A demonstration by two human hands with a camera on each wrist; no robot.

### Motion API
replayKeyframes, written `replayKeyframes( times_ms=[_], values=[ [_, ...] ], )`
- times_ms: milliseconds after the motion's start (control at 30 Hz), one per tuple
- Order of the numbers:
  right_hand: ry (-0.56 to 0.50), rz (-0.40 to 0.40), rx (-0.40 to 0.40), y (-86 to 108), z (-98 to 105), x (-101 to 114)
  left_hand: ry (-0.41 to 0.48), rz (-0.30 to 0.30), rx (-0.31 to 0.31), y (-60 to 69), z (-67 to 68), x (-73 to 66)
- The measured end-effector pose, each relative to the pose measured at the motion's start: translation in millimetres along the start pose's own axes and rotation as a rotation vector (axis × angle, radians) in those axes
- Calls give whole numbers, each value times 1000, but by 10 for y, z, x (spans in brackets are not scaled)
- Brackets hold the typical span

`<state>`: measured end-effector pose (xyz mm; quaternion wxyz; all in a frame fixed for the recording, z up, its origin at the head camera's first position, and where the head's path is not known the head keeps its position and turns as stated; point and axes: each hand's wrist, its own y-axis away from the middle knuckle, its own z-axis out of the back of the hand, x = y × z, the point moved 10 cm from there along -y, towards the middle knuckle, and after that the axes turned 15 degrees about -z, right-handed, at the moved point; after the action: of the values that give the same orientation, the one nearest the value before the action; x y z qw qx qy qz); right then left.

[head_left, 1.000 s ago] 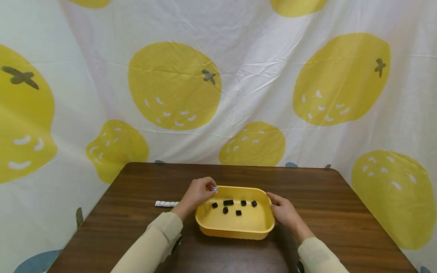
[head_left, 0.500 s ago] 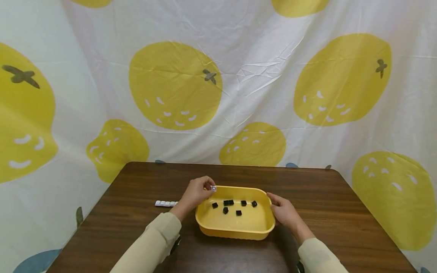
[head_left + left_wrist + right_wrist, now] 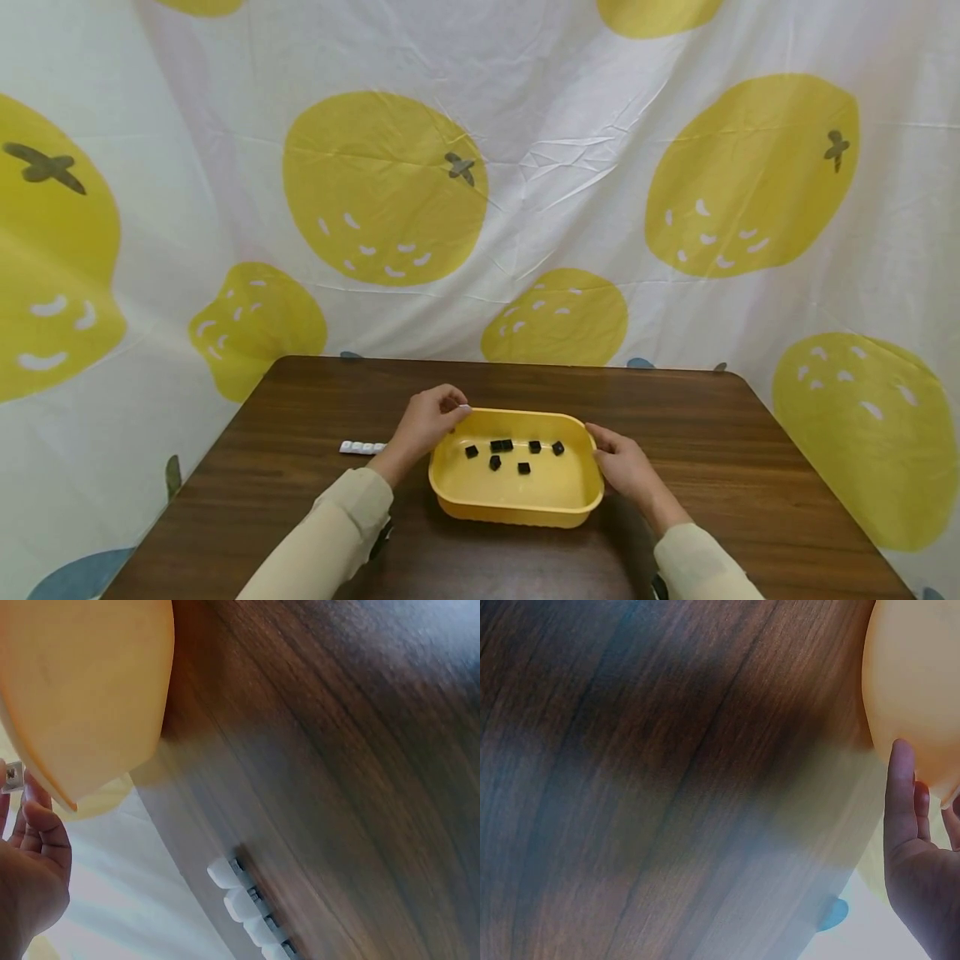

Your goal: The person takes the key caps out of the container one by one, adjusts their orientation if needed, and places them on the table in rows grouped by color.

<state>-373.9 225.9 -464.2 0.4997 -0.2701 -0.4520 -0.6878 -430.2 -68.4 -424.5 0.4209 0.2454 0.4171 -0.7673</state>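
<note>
My left hand [image 3: 429, 423] pinches a small white keycap [image 3: 464, 408] over the back left corner of a yellow plastic basin [image 3: 517, 507]. In the left wrist view that keycap [image 3: 13, 776] sits between the fingertips, its hollow underside partly showing. My right hand [image 3: 628, 467] grips the basin's right rim, one finger lying along the outer wall in the right wrist view. Several small black cube-like pieces [image 3: 524, 468] are scattered on the basin floor. Left of the basin, a row of white keycaps [image 3: 360, 447] stands on the table, partly behind my left wrist.
The brown wooden table [image 3: 720, 433] carries the basin and the keycap row. Behind its far edge hangs a white cloth [image 3: 540, 192] printed with yellow lemons. In the left wrist view the row's white caps [image 3: 241, 905] sit on dark grey bases.
My left hand has shifted slightly left and up with the keycap, which has turned so that less of it shows. The right hand and basin have stayed in place.
</note>
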Motion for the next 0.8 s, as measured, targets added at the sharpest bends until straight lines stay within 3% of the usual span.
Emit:
replayKeyframes(
  times_ms=[200, 400, 800],
  values=[
    [4, 5, -3, 0, 3, 7, -25, -5, -34, 11, 136, 19],
    [7, 11, -6, 5, 9, 14, -58, 1, -26, 37, 280, 69],
    [8, 12, -4, 21, 5, 23, -125, 40, -47, 181, 688, 327]
  ],
)
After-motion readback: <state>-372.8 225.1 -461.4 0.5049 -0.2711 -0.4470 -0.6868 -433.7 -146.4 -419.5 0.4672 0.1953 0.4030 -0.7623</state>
